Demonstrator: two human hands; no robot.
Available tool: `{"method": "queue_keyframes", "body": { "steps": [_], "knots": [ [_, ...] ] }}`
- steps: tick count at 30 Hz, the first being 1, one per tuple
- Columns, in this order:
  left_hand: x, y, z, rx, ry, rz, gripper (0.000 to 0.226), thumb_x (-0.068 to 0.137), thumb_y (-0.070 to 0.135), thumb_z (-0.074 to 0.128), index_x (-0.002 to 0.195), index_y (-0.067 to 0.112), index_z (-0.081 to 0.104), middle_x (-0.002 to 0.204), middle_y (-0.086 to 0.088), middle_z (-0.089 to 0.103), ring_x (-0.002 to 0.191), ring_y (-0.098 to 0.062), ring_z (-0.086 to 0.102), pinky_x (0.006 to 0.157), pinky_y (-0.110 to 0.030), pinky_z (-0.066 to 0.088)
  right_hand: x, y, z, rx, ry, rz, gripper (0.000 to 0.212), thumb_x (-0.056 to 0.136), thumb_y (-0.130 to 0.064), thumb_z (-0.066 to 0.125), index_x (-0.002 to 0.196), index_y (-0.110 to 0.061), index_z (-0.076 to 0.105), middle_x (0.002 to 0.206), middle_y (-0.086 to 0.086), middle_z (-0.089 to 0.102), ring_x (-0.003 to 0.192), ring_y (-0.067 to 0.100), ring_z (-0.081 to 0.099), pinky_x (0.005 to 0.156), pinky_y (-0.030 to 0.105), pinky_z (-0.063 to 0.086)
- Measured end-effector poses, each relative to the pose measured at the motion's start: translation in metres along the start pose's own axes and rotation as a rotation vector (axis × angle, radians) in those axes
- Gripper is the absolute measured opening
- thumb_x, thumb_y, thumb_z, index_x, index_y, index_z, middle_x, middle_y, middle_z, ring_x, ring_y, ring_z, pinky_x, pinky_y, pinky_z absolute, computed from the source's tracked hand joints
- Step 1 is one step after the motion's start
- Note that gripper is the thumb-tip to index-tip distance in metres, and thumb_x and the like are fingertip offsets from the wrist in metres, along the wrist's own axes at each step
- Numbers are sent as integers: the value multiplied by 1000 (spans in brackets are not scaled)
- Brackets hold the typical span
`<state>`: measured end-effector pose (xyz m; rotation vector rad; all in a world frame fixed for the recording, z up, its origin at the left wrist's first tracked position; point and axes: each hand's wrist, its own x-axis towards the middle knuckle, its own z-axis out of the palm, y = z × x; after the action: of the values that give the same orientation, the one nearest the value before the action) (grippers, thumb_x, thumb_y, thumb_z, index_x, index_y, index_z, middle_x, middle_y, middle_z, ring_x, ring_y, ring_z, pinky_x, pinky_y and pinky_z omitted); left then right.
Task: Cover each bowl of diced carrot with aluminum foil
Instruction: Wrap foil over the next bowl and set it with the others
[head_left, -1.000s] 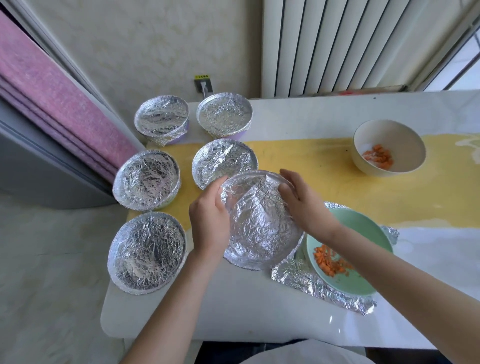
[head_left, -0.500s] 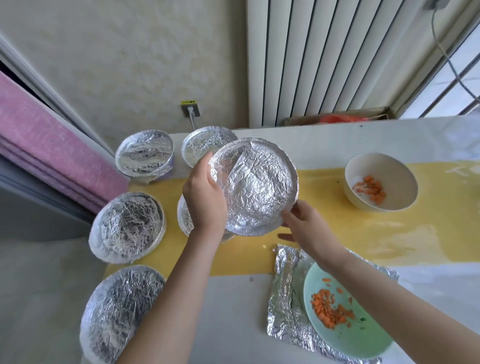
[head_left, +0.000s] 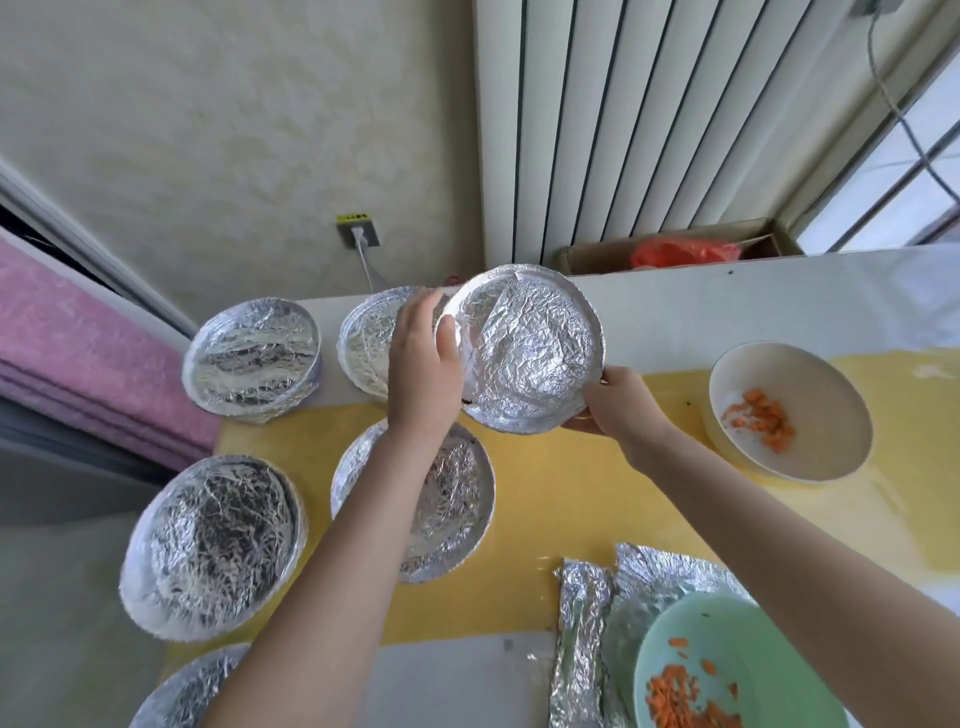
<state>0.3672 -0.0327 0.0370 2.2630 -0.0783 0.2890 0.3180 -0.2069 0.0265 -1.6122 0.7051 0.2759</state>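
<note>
Above the yellow mat (head_left: 571, 499), tilted toward the camera, a foil-wrapped bowl (head_left: 530, 353) shows crinkled silver with one folded seam; the left hand (head_left: 423, 364) grips its left rim, the right hand (head_left: 621, 402) its lower right edge.

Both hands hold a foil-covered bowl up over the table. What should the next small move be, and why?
Probably lower the foil-covered bowl onto the bare tabletop just right of the far covered bowl. The left hand and right hand hold it tilted in the air, its foil looks fully wrapped, and the green bowl and white bowl of carrot are uncovered.
</note>
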Motion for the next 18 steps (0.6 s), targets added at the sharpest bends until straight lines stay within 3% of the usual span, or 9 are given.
{"method": "queue_keyframes", "body": {
  "steps": [4, 10, 14, 18],
  "knots": [
    [-5, -26, 8, 185, -125, -23, 35, 99, 12, 37, 132, 6, 45, 139, -9, 42, 129, -23, 36, 107, -36, 31, 28, -5, -3, -40, 72, 53, 29, 90, 3, 33, 105, 7, 57, 105, 20, 64, 65, 21, 65, 48, 23, 56],
    [-19, -53, 21, 405, -295, -26, 39, 96, 10, 44, 135, 5, 42, 140, -12, 41, 131, -26, 35, 109, -37, 28, 53, -3, -13, -57, 108, 105, 29, 93, -1, 36, 117, 8, 51, 114, 21, 59, 69, 27, 65, 48, 25, 55],
    [-24, -56, 26, 517, -351, -40, 40, 97, 14, 41, 137, 8, 38, 142, -11, 38, 134, -25, 29, 113, -37, 19, 61, 3, -9, -75, 121, 179, 25, 94, -3, 37, 113, 6, 49, 105, 19, 62, 56, 22, 65, 55, 29, 58],
    [-28, -58, 27, 554, -375, -28, 40, 97, 19, 40, 135, 10, 40, 140, -10, 39, 134, -26, 28, 113, -41, 19, 65, 2, -4, -86, 137, 227, 22, 94, -5, 35, 110, 1, 49, 85, 11, 61, 57, 23, 64, 63, 33, 58]
  ]
}}
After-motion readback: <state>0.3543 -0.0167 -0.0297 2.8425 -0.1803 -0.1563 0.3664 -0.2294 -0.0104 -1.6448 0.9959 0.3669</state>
